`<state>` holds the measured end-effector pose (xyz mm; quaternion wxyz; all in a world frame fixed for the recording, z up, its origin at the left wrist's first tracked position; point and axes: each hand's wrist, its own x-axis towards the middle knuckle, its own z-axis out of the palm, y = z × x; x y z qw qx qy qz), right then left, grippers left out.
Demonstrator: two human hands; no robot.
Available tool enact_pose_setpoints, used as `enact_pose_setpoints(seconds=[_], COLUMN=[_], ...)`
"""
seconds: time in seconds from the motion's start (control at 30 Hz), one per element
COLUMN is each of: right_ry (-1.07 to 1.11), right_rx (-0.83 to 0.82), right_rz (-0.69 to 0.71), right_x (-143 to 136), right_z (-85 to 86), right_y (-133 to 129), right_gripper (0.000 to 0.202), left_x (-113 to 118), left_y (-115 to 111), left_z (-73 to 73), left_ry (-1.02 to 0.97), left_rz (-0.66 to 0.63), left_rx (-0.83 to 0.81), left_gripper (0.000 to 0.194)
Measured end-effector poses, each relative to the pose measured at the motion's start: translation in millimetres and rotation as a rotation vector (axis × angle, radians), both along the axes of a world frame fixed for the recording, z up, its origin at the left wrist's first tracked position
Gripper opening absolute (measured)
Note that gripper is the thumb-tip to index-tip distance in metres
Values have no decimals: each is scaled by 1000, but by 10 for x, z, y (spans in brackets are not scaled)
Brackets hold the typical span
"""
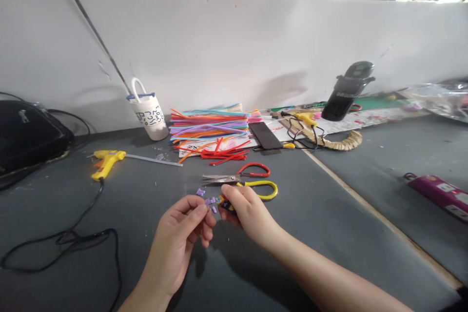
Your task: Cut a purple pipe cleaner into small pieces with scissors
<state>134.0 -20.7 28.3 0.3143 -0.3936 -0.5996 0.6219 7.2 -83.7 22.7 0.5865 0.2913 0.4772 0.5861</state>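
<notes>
At the lower middle of the frame, the left hand point(186, 229) pinches a purple piece point(210, 201) between thumb and forefinger, its other fingers loosely curled, its forearm cut off by the bottom edge. Close beside it, the right hand point(246, 209) is closed around a small dark item point(228, 206) with yellow marks, mostly hidden by the fingers, so I cannot tell what it is; nor whether its tip touches the purple piece. The right forearm slants in from the lower right, back of the hand upward. A smaller purple bit point(214, 209) shows just below the pinch, held or lying I cannot say, and a purple scrap point(201, 192) lies just beyond the left fingertips.

Behind the right hand, the scissors point(221, 179) lie with their yellow handle partly covered. In the upper left, black lettering on the white tumbler point(156, 129) is too distorted to read surely; in the upper right, pale capitals on the black bottle point(338, 100) are blurred. Pipe cleaners point(208, 129) fill the centre beside a dark smartphone point(265, 135). The frame cuts off a black bag point(32, 131) at left and a purple power strip point(438, 192) at right.
</notes>
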Motion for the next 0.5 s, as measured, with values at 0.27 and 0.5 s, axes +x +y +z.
enact_pose_setpoints(seconds=[0.27,0.5], right_ry=[11,-25], right_rx=[-33,11], right_rz=[0,2], right_x=[-8,3], right_z=[-54,-29], right_y=[-7,5], right_gripper=[41,44], left_x=[5,-1], left_y=[-2,-5], left_z=[0,1], left_ry=[4,-4], left_rz=[2,-1], left_rx=[-4,-2], left_gripper=[14,14])
